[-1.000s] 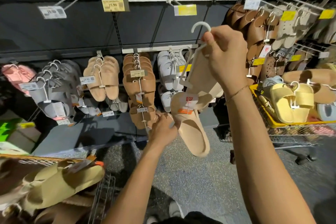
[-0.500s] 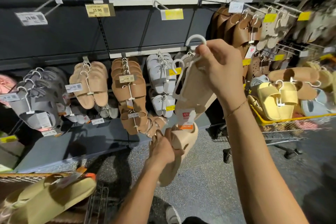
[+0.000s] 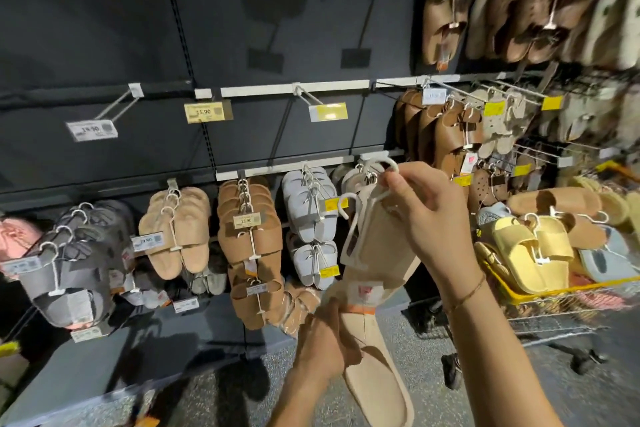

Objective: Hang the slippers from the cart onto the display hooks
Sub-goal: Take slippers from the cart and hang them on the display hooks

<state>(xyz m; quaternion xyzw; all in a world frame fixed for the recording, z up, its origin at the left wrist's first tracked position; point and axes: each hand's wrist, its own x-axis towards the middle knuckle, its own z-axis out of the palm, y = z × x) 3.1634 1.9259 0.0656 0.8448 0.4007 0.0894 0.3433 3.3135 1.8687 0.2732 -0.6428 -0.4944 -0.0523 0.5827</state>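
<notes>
Center frame: rt hand (image 3: 427, 218) pinching white hanger (image 3: 372, 199) of beige slippers (image 3: 377, 263); lt hand (image 3: 325, 340) gripping lower beige slipper (image 3: 372, 378); yellow cart (image 3: 540, 291) at right.

The single head-worn camera is looking forward and slightly down from the person's own eye level, facing a dark display wall (image 3: 104, 28) hung with rows of slippers, with wide-angle bending toward the edges. It is sitting close enough that the left hand (image 3: 323, 345) and right hand (image 3: 427, 215) are filling the lower middle of the view, while a yellow-rimmed cart (image 3: 554, 291) is showing at the right edge and speckled floor (image 3: 221, 399) along the bottom.
</notes>
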